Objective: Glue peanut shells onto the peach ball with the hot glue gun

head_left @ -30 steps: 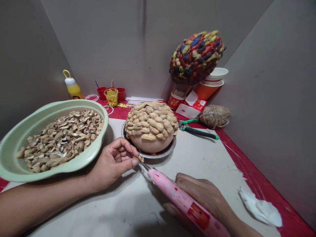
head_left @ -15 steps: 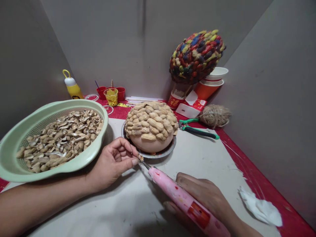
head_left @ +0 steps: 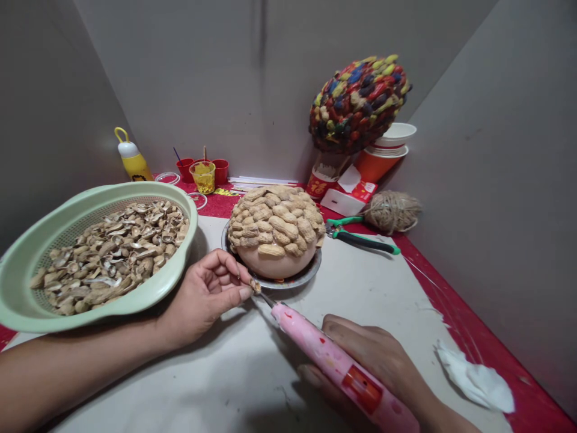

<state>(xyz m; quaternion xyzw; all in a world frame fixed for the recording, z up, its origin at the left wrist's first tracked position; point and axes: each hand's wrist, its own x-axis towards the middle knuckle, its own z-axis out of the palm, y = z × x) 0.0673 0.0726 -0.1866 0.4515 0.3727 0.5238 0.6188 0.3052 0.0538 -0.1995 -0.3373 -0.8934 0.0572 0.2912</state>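
Between the thumb and forefinger of my left hand (head_left: 211, 294) is a small peanut shell (head_left: 255, 287), its hollow side turned toward the right. My right hand (head_left: 367, 355) is wrapped round a pink hot glue gun (head_left: 320, 349), whose metal nozzle (head_left: 267, 299) reaches the shell. Just behind them, a rounded form (head_left: 274, 264) covered in peanut shells (head_left: 283, 225) on its upper part rests in a metal bowl (head_left: 301, 280); its lower band is bare and smooth. To the left, a pale green colander (head_left: 180, 264) holds many loose peanut shells (head_left: 117, 258).
Green-handled pliers (head_left: 365, 240) and a ball of twine (head_left: 393, 211) lie at the right. Behind stand a colourful peanut-covered balloon shape (head_left: 360, 105), paper cups (head_left: 383, 161), paint cups (head_left: 202, 176) and a yellow bottle (head_left: 134, 162). A crumpled tissue (head_left: 475, 379) lies at right.
Almost nothing differs. My left fingers and the peanut shell have shifted very slightly to the left, while the glue gun stays at the shell.
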